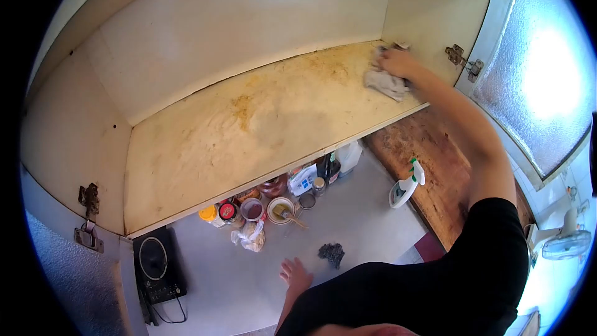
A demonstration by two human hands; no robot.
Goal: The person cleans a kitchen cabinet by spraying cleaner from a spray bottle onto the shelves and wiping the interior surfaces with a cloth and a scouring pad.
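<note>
My right hand (397, 62) is closed on a whitish cloth (387, 83), which lies against the right end of the cabinet shelf (205, 140). Yellow-brown stains and smudges mark the shelf's surface. Lower down, my left hand (296, 273) rests at the grey countertop (230, 292) with its fingers spread and nothing in them. To the right of that hand lies a dark scouring pad (331, 254). A white spray bottle with a green nozzle (405, 188) stands further right, beside a brown wooden board (429, 155).
Jars, bottles and a bowl with a brush (282, 210) crowd under the shelf's front edge, beside a knotted plastic bag (252, 236). A black electric hob (158, 267) with a cable sits at left. Open frosted-glass doors (535, 68) flank the cabinet; a fan (566, 242) is at right.
</note>
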